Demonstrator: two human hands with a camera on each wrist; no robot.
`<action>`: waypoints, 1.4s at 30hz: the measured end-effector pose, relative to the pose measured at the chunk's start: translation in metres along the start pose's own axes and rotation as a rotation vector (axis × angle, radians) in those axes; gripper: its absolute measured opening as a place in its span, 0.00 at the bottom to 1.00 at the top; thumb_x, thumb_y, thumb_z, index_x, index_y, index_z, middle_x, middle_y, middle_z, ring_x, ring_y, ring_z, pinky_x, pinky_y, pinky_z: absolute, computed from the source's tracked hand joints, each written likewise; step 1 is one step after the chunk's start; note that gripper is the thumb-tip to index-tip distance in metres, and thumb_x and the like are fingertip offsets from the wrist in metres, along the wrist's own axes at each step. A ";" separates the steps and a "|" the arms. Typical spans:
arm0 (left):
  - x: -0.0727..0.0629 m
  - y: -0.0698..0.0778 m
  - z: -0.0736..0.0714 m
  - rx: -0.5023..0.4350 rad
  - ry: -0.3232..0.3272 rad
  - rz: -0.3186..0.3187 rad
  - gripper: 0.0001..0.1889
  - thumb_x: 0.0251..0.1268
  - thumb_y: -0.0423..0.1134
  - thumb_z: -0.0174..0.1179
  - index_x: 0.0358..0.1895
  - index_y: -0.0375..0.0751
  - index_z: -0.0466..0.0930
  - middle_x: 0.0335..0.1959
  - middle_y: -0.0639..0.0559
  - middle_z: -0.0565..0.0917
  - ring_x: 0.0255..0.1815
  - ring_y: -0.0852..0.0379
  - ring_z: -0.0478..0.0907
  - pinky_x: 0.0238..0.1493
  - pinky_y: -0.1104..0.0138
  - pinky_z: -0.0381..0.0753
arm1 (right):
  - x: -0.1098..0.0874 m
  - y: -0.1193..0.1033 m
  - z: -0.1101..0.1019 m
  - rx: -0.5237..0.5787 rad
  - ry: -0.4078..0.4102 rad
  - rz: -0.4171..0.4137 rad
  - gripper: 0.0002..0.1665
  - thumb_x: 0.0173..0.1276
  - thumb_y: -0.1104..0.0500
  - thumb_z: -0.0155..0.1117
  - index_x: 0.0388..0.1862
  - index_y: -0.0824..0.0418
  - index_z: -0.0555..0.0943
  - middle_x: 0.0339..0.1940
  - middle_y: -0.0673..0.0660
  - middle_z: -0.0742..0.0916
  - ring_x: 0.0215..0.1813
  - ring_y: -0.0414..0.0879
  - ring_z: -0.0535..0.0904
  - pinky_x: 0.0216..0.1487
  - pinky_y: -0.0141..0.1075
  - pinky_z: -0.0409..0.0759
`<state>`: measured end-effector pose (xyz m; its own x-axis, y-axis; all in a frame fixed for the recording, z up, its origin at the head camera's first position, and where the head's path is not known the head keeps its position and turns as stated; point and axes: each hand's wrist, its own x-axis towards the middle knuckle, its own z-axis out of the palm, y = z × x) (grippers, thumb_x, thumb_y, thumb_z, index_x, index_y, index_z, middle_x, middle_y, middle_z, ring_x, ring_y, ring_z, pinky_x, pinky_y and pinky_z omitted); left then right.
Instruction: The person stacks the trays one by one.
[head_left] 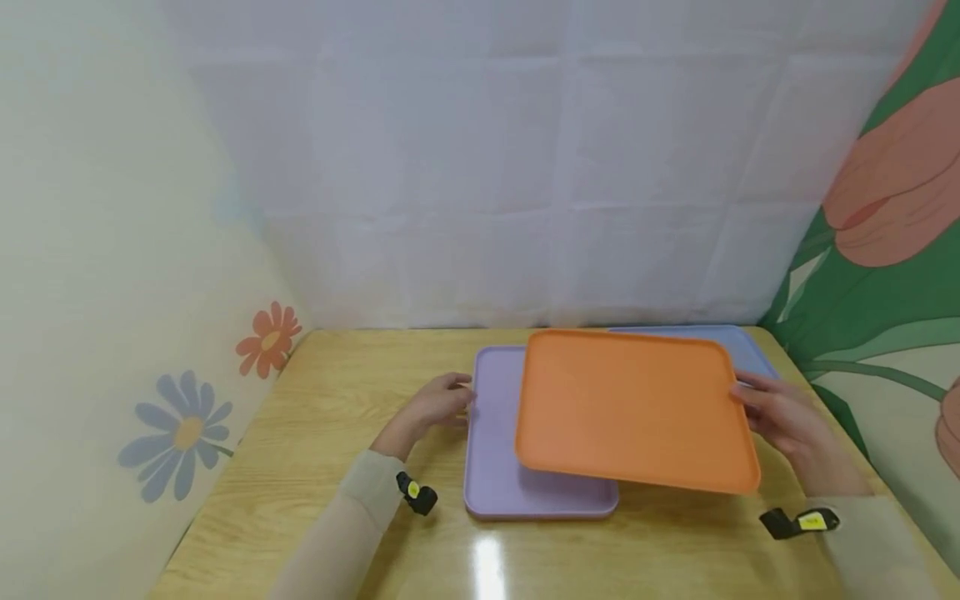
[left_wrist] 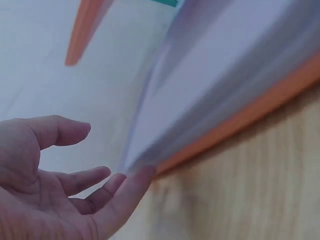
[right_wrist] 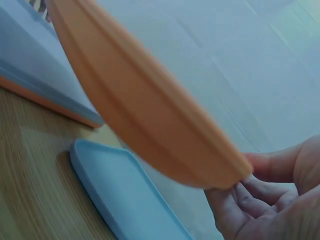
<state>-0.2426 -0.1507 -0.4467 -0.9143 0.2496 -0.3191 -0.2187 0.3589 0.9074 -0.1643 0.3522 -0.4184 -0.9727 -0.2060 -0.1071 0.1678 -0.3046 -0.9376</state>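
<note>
An orange tray is held up at a tilt by my right hand, which pinches its right edge between thumb and fingers. Its left part overlaps a purple tray in the head view and hides much of it. At the purple tray's left edge is my left hand, fingers loosely bent, fingertips right at the rim. The left wrist view shows the left thumb raised away from the tray. Along the purple tray's underside runs an orange edge, as of another tray beneath it.
A blue tray lies at the back right of the wooden table, partly behind the orange one. A white sheet hangs along the back edge. Walls painted with flowers stand at both sides.
</note>
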 end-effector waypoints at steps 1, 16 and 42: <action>-0.002 0.004 0.000 0.013 0.020 0.017 0.29 0.74 0.37 0.54 0.74 0.29 0.62 0.65 0.30 0.73 0.63 0.37 0.75 0.54 0.53 0.85 | 0.002 0.001 0.004 0.000 0.008 0.005 0.22 0.79 0.68 0.50 0.42 0.45 0.87 0.39 0.48 0.90 0.39 0.42 0.87 0.39 0.33 0.87; -0.019 0.022 0.004 -0.223 -0.049 0.060 0.29 0.76 0.46 0.56 0.73 0.36 0.64 0.65 0.37 0.76 0.54 0.46 0.82 0.46 0.55 0.88 | 0.033 0.015 0.045 -0.024 0.055 0.078 0.13 0.77 0.66 0.55 0.51 0.53 0.82 0.38 0.47 0.89 0.38 0.40 0.86 0.40 0.33 0.86; -0.040 0.005 -0.003 -0.415 0.012 0.148 0.30 0.71 0.28 0.55 0.74 0.28 0.59 0.47 0.46 0.82 0.38 0.55 0.83 0.35 0.60 0.89 | 0.048 0.043 0.060 0.337 -0.144 0.027 0.27 0.86 0.56 0.36 0.49 0.57 0.87 0.44 0.54 0.90 0.43 0.44 0.87 0.41 0.35 0.87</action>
<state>-0.2084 -0.1613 -0.4285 -0.9492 0.2602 -0.1769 -0.2018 -0.0720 0.9768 -0.1943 0.2733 -0.4436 -0.9388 -0.3392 -0.0600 0.2594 -0.5814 -0.7712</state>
